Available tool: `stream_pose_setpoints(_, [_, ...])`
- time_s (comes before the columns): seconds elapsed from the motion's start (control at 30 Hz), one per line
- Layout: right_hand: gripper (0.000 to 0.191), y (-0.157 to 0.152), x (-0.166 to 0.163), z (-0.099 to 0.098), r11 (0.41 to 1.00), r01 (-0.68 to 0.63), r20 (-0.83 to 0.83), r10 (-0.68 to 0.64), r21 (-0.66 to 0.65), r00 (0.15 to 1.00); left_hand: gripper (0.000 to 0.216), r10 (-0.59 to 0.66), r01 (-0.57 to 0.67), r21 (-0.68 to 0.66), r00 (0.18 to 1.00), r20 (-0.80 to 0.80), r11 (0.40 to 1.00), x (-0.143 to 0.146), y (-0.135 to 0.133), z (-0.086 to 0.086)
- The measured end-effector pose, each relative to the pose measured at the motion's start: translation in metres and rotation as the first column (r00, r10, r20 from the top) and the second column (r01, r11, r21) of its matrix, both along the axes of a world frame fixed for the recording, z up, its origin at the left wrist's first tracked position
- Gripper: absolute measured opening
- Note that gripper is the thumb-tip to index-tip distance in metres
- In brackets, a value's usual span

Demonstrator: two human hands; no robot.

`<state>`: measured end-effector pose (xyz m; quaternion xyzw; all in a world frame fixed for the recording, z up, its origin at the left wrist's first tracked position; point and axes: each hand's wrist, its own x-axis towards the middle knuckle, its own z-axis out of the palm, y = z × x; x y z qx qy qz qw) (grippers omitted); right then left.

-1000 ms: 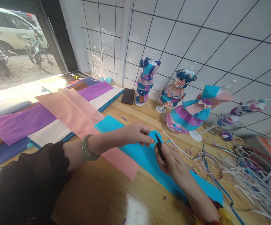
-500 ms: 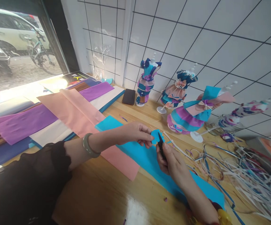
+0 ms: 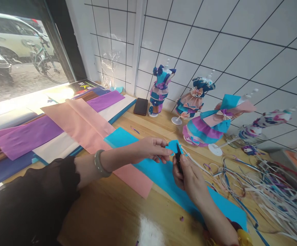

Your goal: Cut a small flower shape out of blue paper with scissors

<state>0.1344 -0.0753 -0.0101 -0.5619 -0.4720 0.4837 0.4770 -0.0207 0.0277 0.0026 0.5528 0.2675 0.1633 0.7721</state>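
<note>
Between the fingertips of my left hand point(image 3: 156, 149) is a small blue paper piece point(image 3: 173, 146) with a notched edge. My right hand point(image 3: 189, 171) is closed around a small black tool, which looks like scissors point(image 3: 178, 158); their tip lies against the paper piece. How far the blades are apart cannot be made out. Beneath both hands a long blue paper strip point(image 3: 164, 179) runs diagonally over the wooden table point(image 3: 107, 212). A pink paper strip point(image 3: 135, 179) crosses under my left forearm.
Several dress forms in paper dresses point(image 3: 206, 128) stand along the tiled wall. A phone point(image 3: 141, 106) lies behind my hands. Stacked purple paper point(image 3: 30, 133) and white sheets fill the left side. Tangled paper strips point(image 3: 274, 201) and a grey box point(image 3: 296, 164) are at the right.
My left hand and the blue paper piece have shifted slightly right, and the piece has turned a little. The black tool's tip has moved slightly right with it.
</note>
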Motion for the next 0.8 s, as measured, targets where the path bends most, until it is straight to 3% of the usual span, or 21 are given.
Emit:
stream_pose_setpoints(0.27, [0.042,-0.001,-0.004,-0.001,0.999,0.028,-0.003,-0.028,-0.027,1.000,0.033,0.128,-0.128,0.009,0.992,0.018,0.992,0.006,-0.008,-0.008])
stream_pose_setpoints(0.47, [0.041,-0.002,-0.002,0.000,0.998,-0.040,-0.071,0.038,-0.040,0.997,0.036,0.155,-0.155,0.005,0.988,-0.013,0.988,0.004,-0.006,-0.001])
stream_pose_setpoints(0.8, [0.041,-0.003,0.000,-0.002,0.992,-0.118,-0.097,0.114,-0.036,0.989,0.019,0.089,-0.077,0.208,0.995,-0.045,0.975,0.000,-0.002,0.004])
